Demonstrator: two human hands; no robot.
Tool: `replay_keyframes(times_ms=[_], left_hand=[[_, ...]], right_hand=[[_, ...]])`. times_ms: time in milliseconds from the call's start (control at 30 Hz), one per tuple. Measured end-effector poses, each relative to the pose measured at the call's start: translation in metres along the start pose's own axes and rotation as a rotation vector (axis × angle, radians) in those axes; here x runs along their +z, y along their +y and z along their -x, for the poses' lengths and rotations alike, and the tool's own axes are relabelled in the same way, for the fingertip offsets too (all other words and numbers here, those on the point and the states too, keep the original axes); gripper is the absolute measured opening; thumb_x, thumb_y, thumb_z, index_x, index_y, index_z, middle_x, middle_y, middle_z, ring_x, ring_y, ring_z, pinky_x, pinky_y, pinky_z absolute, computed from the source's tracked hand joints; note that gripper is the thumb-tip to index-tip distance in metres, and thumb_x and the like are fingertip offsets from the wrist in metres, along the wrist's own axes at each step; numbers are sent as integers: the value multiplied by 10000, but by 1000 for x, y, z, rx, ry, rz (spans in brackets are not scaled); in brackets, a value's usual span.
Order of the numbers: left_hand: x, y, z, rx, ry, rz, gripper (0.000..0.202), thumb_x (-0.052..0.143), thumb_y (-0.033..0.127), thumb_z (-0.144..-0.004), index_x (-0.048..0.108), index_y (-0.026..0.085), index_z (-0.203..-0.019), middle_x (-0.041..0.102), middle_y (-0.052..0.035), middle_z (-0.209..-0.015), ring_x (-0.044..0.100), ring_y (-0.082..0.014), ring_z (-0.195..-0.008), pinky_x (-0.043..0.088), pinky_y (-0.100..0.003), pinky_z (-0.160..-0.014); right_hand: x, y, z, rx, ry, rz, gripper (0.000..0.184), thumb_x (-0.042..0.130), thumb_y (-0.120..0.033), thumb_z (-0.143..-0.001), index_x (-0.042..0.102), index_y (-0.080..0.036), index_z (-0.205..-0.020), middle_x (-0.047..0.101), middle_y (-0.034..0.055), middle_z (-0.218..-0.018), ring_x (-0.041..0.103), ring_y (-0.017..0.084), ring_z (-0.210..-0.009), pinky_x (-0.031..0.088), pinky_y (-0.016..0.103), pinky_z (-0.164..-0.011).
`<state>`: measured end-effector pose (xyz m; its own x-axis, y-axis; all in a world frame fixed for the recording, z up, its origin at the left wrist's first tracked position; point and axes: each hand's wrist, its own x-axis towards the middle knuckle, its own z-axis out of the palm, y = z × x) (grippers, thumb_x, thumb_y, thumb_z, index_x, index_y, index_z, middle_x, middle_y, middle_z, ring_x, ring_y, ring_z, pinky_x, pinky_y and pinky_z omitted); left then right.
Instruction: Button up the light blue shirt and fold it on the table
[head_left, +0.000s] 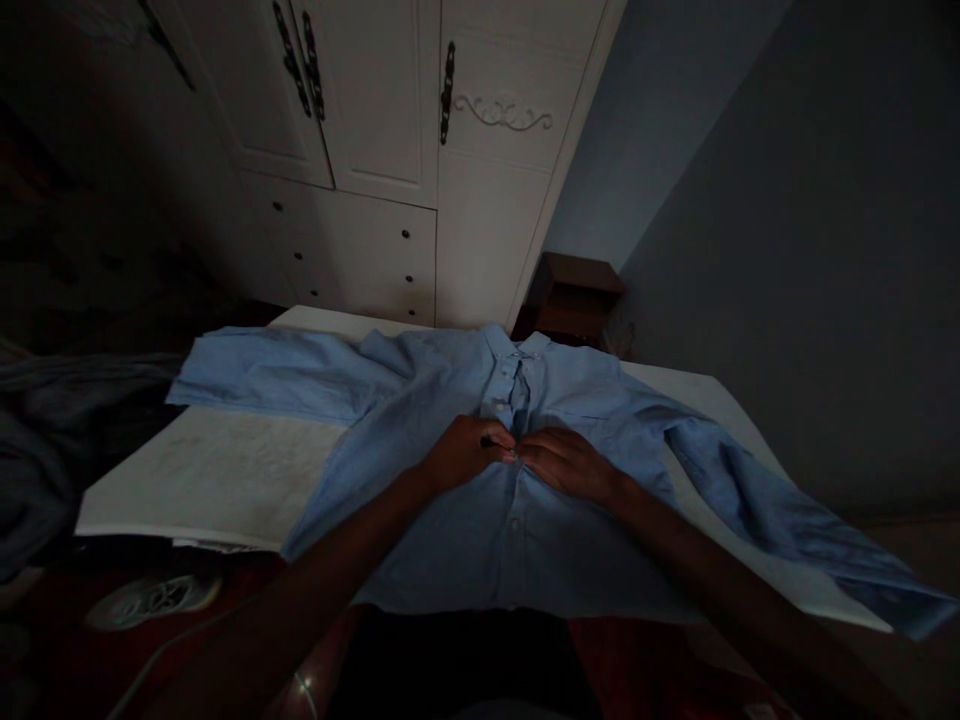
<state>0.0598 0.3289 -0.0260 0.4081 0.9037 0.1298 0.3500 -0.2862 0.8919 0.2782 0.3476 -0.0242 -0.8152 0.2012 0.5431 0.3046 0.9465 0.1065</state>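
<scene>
A light blue long-sleeved button-up shirt (435,540) lies spread face up, its collar (517,343) at the far side and its sleeves stretched out to both sides. Both hands meet at the front placket, around mid-chest. My left hand (469,450) is closed, fingertips pinching the placket edge. Against it, my right hand (566,462) is also closed, gripping the cloth from the other side. The button between the fingertips is mostly hidden. Above the hands the placket gapes apart; below them it lies together, with a button (514,524) showing.
The shirt rests on a white table (217,480). Behind stands a white wardrobe (375,120), with a small brown cabinet (574,295) beside it. Dark grey fabric (67,420) is heaped at the left. On the floor at lower left are a shoe (157,600) and a cable (161,650).
</scene>
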Motion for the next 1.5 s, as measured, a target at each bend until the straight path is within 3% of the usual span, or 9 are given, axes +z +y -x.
replay_keyframes(times_ms=[233,367,500,567,633,800,967,1300,1500], left_hand=[[2,7,7,78,-9,-184,80,643,200,-831,706,201,-881,753,-4,-939,700,-153,-889,516,-274,-866],[5,15,18,98,22,-268,173,561,192,-851,630,194,-1009,730,-44,-1036,690,-186,-983,515,-312,-895],[10,28,29,36,41,-230,348,610,314,-837,525,206,-1156,713,-65,-1092,683,-218,-1020,519,-343,-899],[17,33,32,-28,83,-287,487,688,438,-782,511,205,-1172,709,-83,-1102,672,-261,-1028,511,-392,-912],[24,35,33,-78,124,-375,547,732,454,-745,517,197,-1177,706,-99,-1116,662,-292,-1028,502,-432,-917],[34,33,32,-99,175,-482,297,597,231,-859,547,188,-1148,719,-83,-1072,669,-269,-959,503,-419,-874],[35,30,31,-37,236,-490,127,533,162,-867,573,193,-984,722,-57,-967,668,-233,-905,470,-415,-913],[38,21,28,2,305,-431,120,517,139,-834,563,211,-919,705,-34,-915,660,-200,-883,472,-378,-897],[38,19,29,22,341,-467,121,539,139,-823,552,216,-915,692,-25,-891,655,-191,-858,477,-360,-867]], right_hand=[[1,2,2,-15,8,8,137,514,-188,-969,648,-182,-998,722,45,-927,666,141,-771,544,270,-697],[0,3,0,-42,25,-38,107,526,-172,-945,625,-161,-985,714,62,-939,659,149,-765,538,281,-704],[1,4,-1,-27,16,-95,99,524,-178,-942,602,-157,-999,704,71,-949,649,157,-779,530,289,-706],[2,5,-1,-21,-1,-113,104,502,-191,-952,595,-170,-994,698,73,-957,644,160,-792,526,296,-715],[3,6,-1,-13,-5,-132,107,493,-202,-957,590,-179,-996,695,74,-957,643,163,-808,525,302,-728],[4,7,-1,49,-3,-168,111,539,-233,-955,596,-180,-1033,703,68,-921,654,161,-811,533,297,-743],[5,7,0,140,15,-320,88,549,-260,-971,614,-200,-975,721,39,-917,676,130,-822,538,260,-753],[10,14,0,339,-61,-571,184,517,-307,-985,649,-199,-915,716,28,-844,674,133,-801,525,263,-763],[6,10,-4,367,-122,-548,148,514,-292,-983,626,-200,-953,693,37,-880,654,146,-827,522,278,-782]])
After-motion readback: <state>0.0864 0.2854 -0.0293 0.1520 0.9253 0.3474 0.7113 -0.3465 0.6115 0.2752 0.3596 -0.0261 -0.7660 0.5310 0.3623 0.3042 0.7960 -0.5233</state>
